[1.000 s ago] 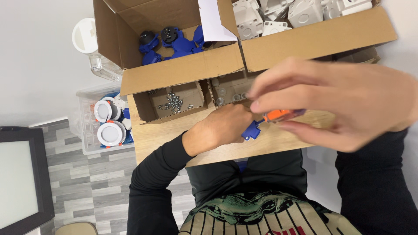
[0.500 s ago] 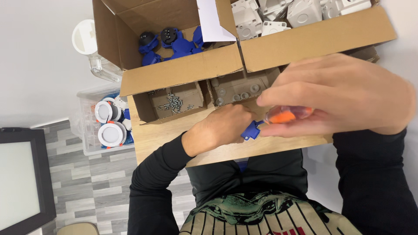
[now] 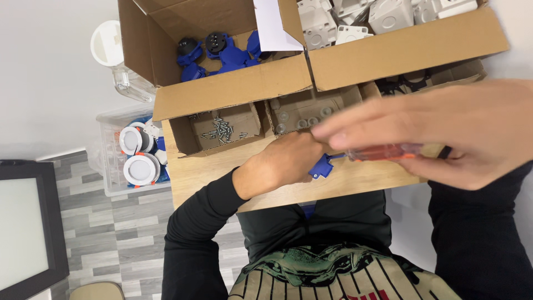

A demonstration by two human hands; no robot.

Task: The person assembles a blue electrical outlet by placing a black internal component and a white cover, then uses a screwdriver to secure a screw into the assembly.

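My left hand (image 3: 283, 166) rests on the small wooden table (image 3: 211, 178) and pinches a small blue plastic part (image 3: 321, 166) at its fingertips. My right hand (image 3: 444, 133), large and blurred close to the camera, grips a screwdriver (image 3: 383, 152) with a clear orange handle. The shaft lies level and points left, with its tip at the blue part. My black sleeves and striped shirt fill the bottom of the view.
An open cardboard tray of screws (image 3: 222, 129) sits just beyond my left hand. Behind it are a box of blue parts (image 3: 222, 55) and a box of white junction boxes (image 3: 383, 14). At the left are a clear bin of round white lights (image 3: 139, 158) and a monitor (image 3: 25, 222).
My right hand has shifted with the screwdriver, its handle now more level and the fingers stretched further left over it. My left hand stays on the blue part.
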